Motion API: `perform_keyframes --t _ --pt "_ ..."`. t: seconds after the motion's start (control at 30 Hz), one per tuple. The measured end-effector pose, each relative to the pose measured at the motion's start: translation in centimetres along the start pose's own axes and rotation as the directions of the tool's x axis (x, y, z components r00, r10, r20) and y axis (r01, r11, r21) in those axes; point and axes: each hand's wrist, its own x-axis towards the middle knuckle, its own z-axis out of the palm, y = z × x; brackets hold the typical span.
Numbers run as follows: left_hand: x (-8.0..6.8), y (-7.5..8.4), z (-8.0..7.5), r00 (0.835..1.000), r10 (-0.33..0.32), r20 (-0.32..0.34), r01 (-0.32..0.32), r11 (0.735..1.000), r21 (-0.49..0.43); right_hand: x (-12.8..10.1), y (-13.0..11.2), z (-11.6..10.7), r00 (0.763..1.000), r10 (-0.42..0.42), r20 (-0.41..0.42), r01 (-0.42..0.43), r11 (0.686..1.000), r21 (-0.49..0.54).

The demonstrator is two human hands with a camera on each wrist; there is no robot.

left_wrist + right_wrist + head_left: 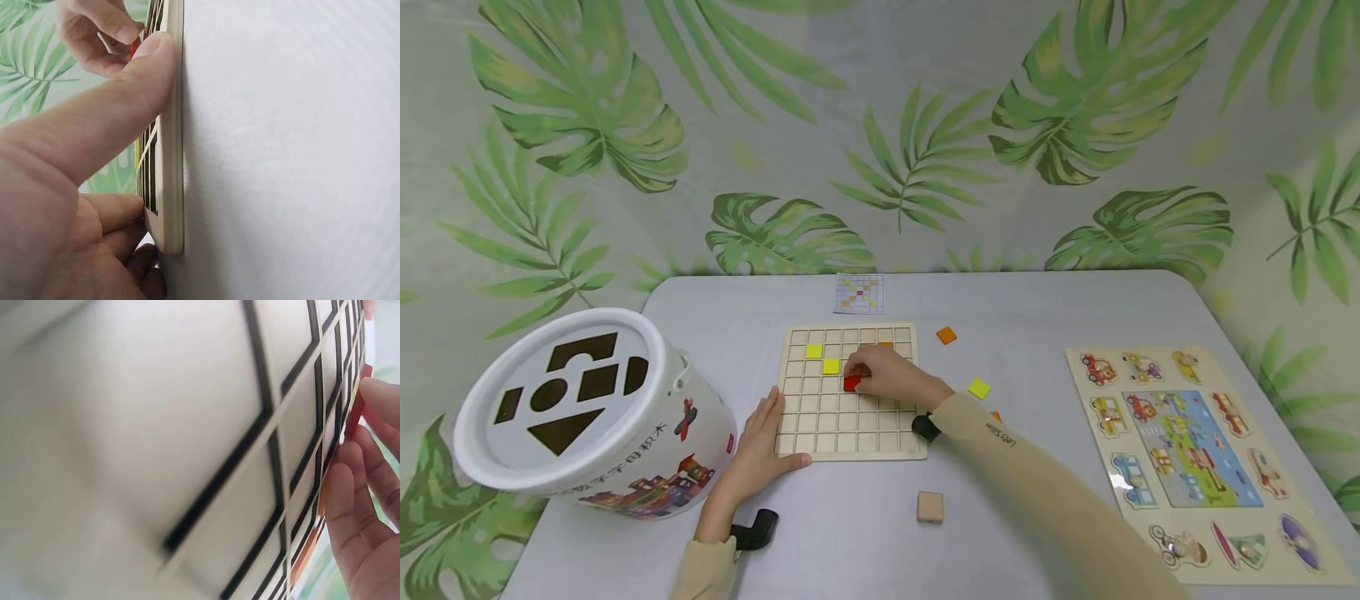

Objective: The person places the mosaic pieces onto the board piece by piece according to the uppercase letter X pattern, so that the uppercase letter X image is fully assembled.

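A wooden grid board [820, 421] lies on the table. Over its middle, my right hand [891, 373] pinches a red square tile [852, 383] between thumb and fingers; the right wrist view shows the red tile [355, 415] tilted on edge close to the grid. Two yellow tiles [831, 367] sit in squares at the upper left of the board, in a diagonal line. An orange tile [886, 345] shows partly behind my right hand. My left hand [760, 446] rests at the board's near left corner, straight fingers along the left side, thumb [150, 69] against the near edge.
A pattern card [860, 294] lies behind the board. To its right are a loose orange tile [947, 335], a yellow tile [979, 388] and another half behind the sleeve. A wooden block [930, 507] lies in front, a white bucket [700, 417] left, a picture puzzle [1097, 417] right.
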Motion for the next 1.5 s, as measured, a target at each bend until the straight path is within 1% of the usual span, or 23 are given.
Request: perform_keyframes --t 0.2,0.27,0.43,0.53,0.63,0.73,0.83,0.97,1.13,1.23,1.33,1.5 --pt "0.0 0.0 -0.1 1.000 -0.006 0.002 0.006 1.000 -0.001 0.8 -0.7 0.5 1.000 0.011 0.012 -0.010 0.998 -0.068" --pt "0.0 0.1 -0.1 1.000 -0.003 0.002 0.003 1.000 -0.006 0.9 -0.8 0.6 1.000 0.009 0.011 -0.008 0.997 -0.074" --pt "0.0 0.1 -0.1 1.000 0.006 -0.006 -0.006 1.000 0.001 0.5 -0.5 0.5 1.000 -0.002 0.004 0.002 0.999 -0.039" --pt "0.1 0.1 0.1 1.000 0.007 -0.011 -0.007 1.000 0.004 -0.4 -0.2 -0.3 1.000 0.001 -0.022 -0.001 1.000 0.010" --pt "0.1 0.1 0.2 1.000 0.012 -0.013 -0.012 1.000 0.000 -2.0 0.6 -1.6 0.998 0.020 -0.059 -0.015 0.996 0.085" --pt "0.1 0.1 0.2 1.000 0.008 -0.010 -0.008 1.000 -0.005 -4.2 1.9 -3.2 0.995 0.043 -0.085 -0.030 0.989 0.147" --pt "0.1 0.0 0.2 1.000 0.002 -0.001 -0.002 1.000 0.000 -6.6 3.8 -4.6 0.992 0.056 -0.117 -0.041 0.990 0.133" --pt "0.1 -0.2 0.1 1.000 0.004 0.002 -0.004 1.000 0.003 -10.0 6.3 -5.9 0.981 0.110 -0.161 -0.093 0.990 0.109" --pt "0.0 -0.2 0.0 1.000 0.012 -0.003 -0.012 1.000 -0.007 -13.7 8.0 -6.9 0.972 0.130 -0.194 -0.109 0.987 0.116" --pt "0.1 -0.2 0.0 1.000 0.014 -0.002 -0.014 1.000 -0.008 -15.5 8.5 -6.9 0.973 0.135 -0.184 -0.112 0.985 0.132" --pt "0.0 -0.1 0.0 1.000 0.014 -0.001 -0.014 1.000 -0.008 -16.7 8.7 -6.7 0.976 0.148 -0.157 -0.123 0.980 0.156" --pt "0.0 -0.2 0.0 1.000 0.018 -0.003 -0.018 1.000 -0.005 -18.0 8.9 -5.8 0.982 0.166 -0.092 -0.143 0.965 0.218"
